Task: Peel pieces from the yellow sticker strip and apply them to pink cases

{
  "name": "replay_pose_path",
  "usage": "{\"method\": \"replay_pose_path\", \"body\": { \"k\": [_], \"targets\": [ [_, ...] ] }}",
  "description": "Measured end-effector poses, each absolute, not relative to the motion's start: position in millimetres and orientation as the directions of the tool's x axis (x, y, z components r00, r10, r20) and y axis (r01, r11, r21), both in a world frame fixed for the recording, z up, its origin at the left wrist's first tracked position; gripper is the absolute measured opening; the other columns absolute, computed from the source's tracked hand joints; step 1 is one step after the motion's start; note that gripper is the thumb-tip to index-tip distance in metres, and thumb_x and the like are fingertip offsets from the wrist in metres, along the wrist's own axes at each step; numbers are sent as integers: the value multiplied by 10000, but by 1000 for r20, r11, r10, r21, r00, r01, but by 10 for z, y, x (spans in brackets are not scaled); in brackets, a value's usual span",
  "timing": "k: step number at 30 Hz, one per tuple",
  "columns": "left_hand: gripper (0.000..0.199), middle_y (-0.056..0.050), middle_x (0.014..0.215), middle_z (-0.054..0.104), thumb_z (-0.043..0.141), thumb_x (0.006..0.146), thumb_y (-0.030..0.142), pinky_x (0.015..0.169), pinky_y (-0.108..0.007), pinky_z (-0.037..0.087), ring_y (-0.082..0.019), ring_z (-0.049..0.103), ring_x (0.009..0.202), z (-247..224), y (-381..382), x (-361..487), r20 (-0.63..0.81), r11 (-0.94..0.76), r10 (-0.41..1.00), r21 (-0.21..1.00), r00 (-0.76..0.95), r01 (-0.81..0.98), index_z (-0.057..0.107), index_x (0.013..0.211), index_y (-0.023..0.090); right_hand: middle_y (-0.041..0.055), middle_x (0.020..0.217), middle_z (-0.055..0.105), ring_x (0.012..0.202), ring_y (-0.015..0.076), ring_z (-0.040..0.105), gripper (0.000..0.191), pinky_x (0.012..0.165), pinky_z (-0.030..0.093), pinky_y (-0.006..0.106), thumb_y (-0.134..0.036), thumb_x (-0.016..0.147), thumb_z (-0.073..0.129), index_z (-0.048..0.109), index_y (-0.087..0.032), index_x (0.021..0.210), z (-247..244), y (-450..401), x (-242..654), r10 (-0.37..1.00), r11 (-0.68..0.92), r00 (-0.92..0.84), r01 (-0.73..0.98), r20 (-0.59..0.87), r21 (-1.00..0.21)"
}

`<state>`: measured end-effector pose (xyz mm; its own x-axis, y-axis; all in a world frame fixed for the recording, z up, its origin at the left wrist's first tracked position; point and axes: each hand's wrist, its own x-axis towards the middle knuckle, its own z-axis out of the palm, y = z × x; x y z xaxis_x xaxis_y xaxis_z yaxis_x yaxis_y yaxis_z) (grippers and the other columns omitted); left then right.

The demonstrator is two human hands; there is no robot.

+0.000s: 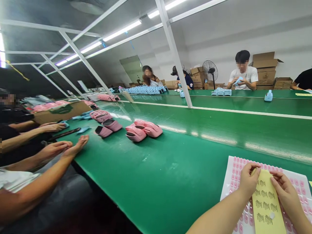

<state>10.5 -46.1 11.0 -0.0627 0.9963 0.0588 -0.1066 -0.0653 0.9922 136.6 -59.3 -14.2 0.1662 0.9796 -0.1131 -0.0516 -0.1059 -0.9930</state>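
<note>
Green belt (170,169), pink parts (143,130), white frame (174,55), strip lights (122,31)

We find a long green counter (190,162) carrying, at its near right, a white sheet of pink stickers (234,175) with a yellow label sheet (266,201) lying over it. Pink plastic housings (143,130) sit mid-left near a cardboard box (60,112). Blue housings (146,90) are ranked at the far end, with one (268,96) standing alone at far right.
</note>
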Motion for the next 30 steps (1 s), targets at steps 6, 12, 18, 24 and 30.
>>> {"method": "replay_pose_path", "body": {
  "k": [6, 12, 18, 24, 30],
  "targets": [
    [164, -33, 730, 571, 585, 677, 263, 669, -258, 422, -140, 517, 681, 86, -450, 106, 14, -18, 1000, 984, -23, -179, 601, 793, 149, 40, 797, 647, 734, 217, 611, 440, 566, 503, 278, -499, 603, 631, 567, -210, 929, -99, -593, 1369, 976, -143, 153, -72, -152, -987],
    [184, -15, 667, 548, 639, 617, 255, 655, -257, 418, -133, 505, 646, 68, -432, 91, -11, 11, 1000, 978, 1, -210, 612, 767, 151, 26, 742, 665, 641, 208, 610, 505, 524, 484, 288, -524, 636, 589, 552, -201, 1023, -116, -593, 1390, 972, -209, 106, -28, -211, -977],
    [243, -36, 741, 571, 626, 609, 281, 703, -275, 433, -156, 538, 719, 71, -373, 84, 6, -16, 999, 968, -38, -251, 592, 815, 156, 37, 766, 658, 686, 213, 600, 459, 561, 471, 294, -519, 641, 578, 559, -197, 967, -94, -583, 1341, 972, -161, 173, -2, -159, -987],
    [272, -44, 760, 571, 656, 589, 314, 702, -272, 435, -157, 544, 728, 62, -318, 59, 3, -17, 999, 959, -50, -282, 579, 798, 157, 43, 777, 634, 688, 204, 584, 337, 592, 450, 302, -457, 662, 577, 535, -202, 877, -7, -575, 1272, 972, -49, 225, -54, -60, -997],
    [363, -59, 851, 573, 701, 575, 320, 744, -280, 446, -169, 553, 804, 94, -305, 18, -11, 2, 1000, 953, -29, -302, 572, 878, 166, 22, 698, 600, 660, 194, 548, 208, 584, 431, 304, -384, 684, 566, 521, -213, 792, 25, -552, 1234, 962, 34, 272, -46, 20, -998]
  ]
}}
